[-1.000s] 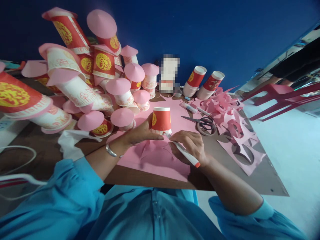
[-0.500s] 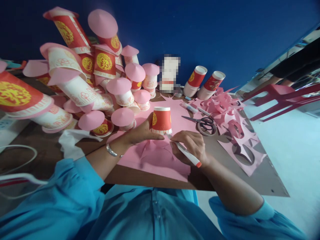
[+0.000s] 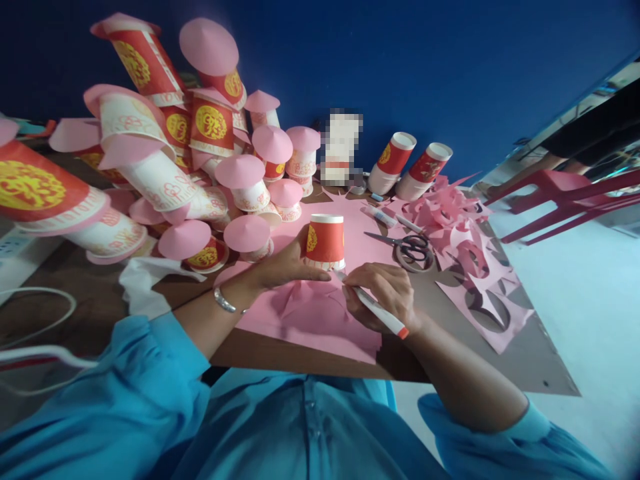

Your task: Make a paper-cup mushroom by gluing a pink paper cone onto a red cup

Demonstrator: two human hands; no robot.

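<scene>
Upside down in front of me is a red paper cup (image 3: 326,241) with a yellow emblem and a white lower band. My left hand (image 3: 285,267) grips it from the left, thumb along its lower edge and the other fingers partly hidden behind it. Between the fingers of my right hand (image 3: 383,293) is a white marker (image 3: 377,312) with an orange-red end. Its tip points at the cup's lower band; whether it touches I cannot tell. Beneath both hands lie pink paper sheets (image 3: 320,327). Black-handled scissors (image 3: 413,247) rest on a tape roll (image 3: 419,265) to the right.
Paper cups with pink cone tops (image 3: 240,173) are piled at the left. Two leaning cup stacks (image 3: 395,160) stand at the back. Pink paper offcuts (image 3: 480,267) cover the table's right side. Beyond the edge are a red stool (image 3: 565,190) and part of another person (image 3: 595,120).
The cup and both hands appear slightly farther right, along with the whole view. The marker's rear end has dipped a little. Both holds are the same.
</scene>
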